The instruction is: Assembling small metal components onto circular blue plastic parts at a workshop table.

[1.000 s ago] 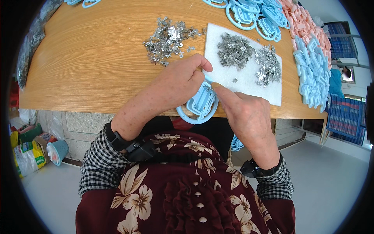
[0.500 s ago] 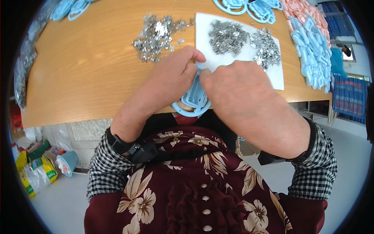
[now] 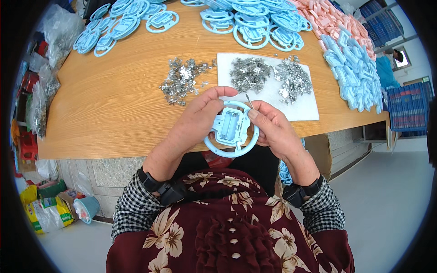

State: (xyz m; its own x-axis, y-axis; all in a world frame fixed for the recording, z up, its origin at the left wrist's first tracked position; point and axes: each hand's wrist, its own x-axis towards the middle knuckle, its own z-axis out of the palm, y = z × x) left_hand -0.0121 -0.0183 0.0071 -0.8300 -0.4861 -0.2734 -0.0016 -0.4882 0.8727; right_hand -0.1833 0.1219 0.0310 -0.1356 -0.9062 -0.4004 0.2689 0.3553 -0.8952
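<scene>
A light-blue plastic toy steering wheel (image 3: 230,126), with a rectangular compartment in its hub, is held near the table's front edge. My left hand (image 3: 193,119) grips its upper left rim, the thumb against the rim and the index finger stretched above it. On the opposite side my right hand (image 3: 275,128) is closed at the upper right rim. A thin, dark-tipped metal tool (image 3: 249,101) sticks up from its fingers; its exact kind is unclear. Beyond the hands lies a white foam sheet (image 3: 291,113) bearing two heaps of small metal pieces (image 3: 249,75).
Another heap of metal pieces (image 3: 182,79) lies on the wooden table (image 3: 109,118). Blue wheels (image 3: 252,34) are piled along the far edge. Blue plastic parts (image 3: 353,75) and pink ones (image 3: 334,22) cover the right side. Plastic bags (image 3: 41,98) line the left edge.
My right hand has turned and drawn back from over the wheel to its right side, exposing the hub and the thin tool. The view has shifted, showing more of the far table.
</scene>
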